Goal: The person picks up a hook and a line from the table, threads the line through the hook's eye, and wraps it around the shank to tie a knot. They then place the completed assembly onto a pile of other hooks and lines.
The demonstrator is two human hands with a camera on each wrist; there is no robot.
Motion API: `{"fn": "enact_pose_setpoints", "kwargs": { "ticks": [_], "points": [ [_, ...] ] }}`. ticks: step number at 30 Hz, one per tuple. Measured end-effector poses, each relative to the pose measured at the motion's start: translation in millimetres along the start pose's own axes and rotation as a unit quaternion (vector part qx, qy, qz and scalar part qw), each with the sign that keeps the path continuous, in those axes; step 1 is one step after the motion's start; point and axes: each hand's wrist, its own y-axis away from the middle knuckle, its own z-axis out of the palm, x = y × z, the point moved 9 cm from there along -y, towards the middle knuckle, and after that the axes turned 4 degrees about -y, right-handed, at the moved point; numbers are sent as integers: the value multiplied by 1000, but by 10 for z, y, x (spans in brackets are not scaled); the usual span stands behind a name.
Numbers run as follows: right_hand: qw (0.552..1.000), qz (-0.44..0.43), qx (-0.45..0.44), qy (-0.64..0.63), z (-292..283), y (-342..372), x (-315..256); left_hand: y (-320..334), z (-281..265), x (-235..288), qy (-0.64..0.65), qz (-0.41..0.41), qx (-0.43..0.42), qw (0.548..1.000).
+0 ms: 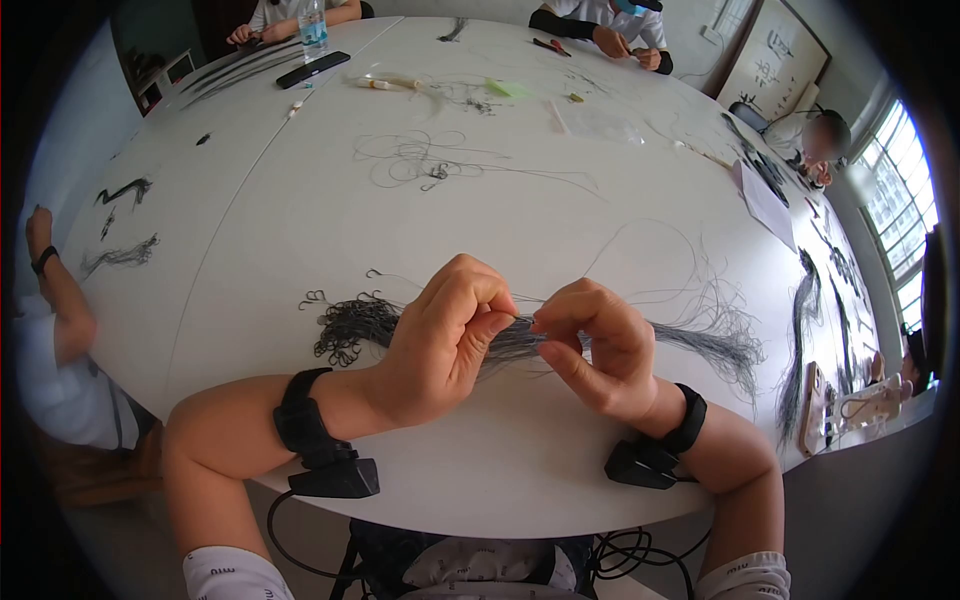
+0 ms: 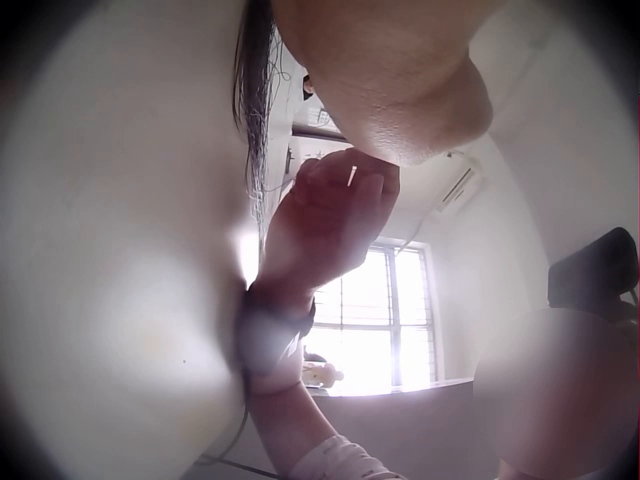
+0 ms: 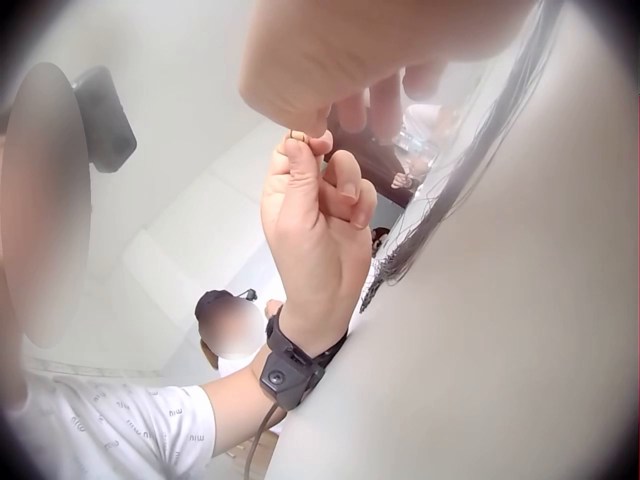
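Both your sleeves [image 1: 235, 575] read "miu"; over the counter [image 1: 280, 240], your left hand [image 1: 440, 340] pinches a fine strand [image 1: 516, 317], your bent right hand [image 1: 605, 345]'s grip unclear.

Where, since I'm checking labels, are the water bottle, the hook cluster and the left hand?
Water bottle [image 1: 314, 36]: head view, middle of its body.
Hook cluster [image 1: 352, 326]: head view, middle of the dark clump.
Left hand [image 1: 432, 345]: head view, middle of the hand.
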Motion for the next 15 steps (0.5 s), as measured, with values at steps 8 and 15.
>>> {"fn": "enact_pose_setpoints", "kwargs": {
  "ticks": [8, 15],
  "points": [
    [1000, 2, 11, 3, 16, 36, 27, 13, 87, -53, 6, -19, -42, 999],
    [968, 172, 35, -177, 49, 68, 288, 19, 50, -66, 4, -54, -35, 998]
  ]
}}
